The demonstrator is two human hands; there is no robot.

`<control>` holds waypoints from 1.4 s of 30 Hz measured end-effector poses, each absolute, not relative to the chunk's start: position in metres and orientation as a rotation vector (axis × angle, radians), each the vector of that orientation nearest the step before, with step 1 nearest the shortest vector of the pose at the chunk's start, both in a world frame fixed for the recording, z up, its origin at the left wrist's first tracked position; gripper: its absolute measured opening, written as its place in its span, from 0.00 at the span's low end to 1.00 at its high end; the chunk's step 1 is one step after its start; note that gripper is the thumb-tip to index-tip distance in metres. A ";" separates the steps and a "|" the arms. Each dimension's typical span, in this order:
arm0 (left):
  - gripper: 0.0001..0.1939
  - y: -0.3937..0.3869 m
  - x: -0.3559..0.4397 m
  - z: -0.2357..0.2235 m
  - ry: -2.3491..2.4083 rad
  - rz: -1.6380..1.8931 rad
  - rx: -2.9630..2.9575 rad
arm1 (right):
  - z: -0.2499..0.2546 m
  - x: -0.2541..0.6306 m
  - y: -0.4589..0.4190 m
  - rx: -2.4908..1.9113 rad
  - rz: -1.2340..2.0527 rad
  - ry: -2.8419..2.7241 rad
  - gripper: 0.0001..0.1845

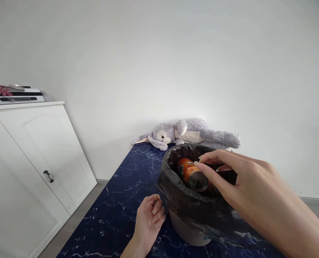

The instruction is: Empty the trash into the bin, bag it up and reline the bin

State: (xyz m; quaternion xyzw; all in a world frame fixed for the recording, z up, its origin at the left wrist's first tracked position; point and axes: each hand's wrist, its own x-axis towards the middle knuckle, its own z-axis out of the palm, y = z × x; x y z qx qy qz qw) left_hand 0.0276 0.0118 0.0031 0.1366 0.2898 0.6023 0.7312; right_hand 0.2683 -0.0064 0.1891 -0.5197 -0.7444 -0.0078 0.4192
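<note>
The orange cylindrical metal can [187, 170] lies tilted inside the light-coloured round bin [187, 229] lined with a glossy black plastic bag [172, 195], its silver end facing you. Your right hand [249, 179] arches over the opening, thumb and fingers parted, with the thumb tip at the can's upper side; whether skin meets metal you cannot tell. Your left hand [150, 218] is loosely curled and holds nothing, just beside the bin over the dark blue marbled bench [113, 204].

Expect the can to be smooth and apt to roll or slip; if drained, it would be light and its thin wall would dent under a hard squeeze. The best hold is likely around mid-body, thumb opposite fingers. The liner looks soft and crinkly, so it would steady the can poorly.
</note>
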 end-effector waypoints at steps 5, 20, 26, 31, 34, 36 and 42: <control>0.20 0.014 0.027 0.009 0.837 1.230 0.525 | 0.194 0.271 -0.004 -1.282 0.098 -1.862 0.12; 0.17 0.046 0.034 0.164 1.088 1.374 1.120 | 0.167 0.347 0.056 -1.306 0.361 -1.590 0.29; 0.24 0.038 0.040 0.194 1.176 1.551 1.273 | 0.154 0.366 0.078 -1.396 0.791 -1.605 0.37; 0.20 0.025 0.053 0.206 1.190 1.633 1.416 | 0.154 0.361 0.077 -1.471 1.102 -1.567 0.43; 0.19 0.021 0.057 0.206 1.202 1.674 1.483 | 0.154 0.360 0.078 -1.375 1.204 -1.502 0.44; 0.20 0.020 0.057 0.205 1.202 1.682 1.501 | 0.155 0.359 0.078 -1.208 1.282 -1.439 0.42; 0.23 0.018 0.053 0.210 1.164 1.752 1.328 | 0.164 0.356 0.075 -0.838 1.287 -1.094 0.40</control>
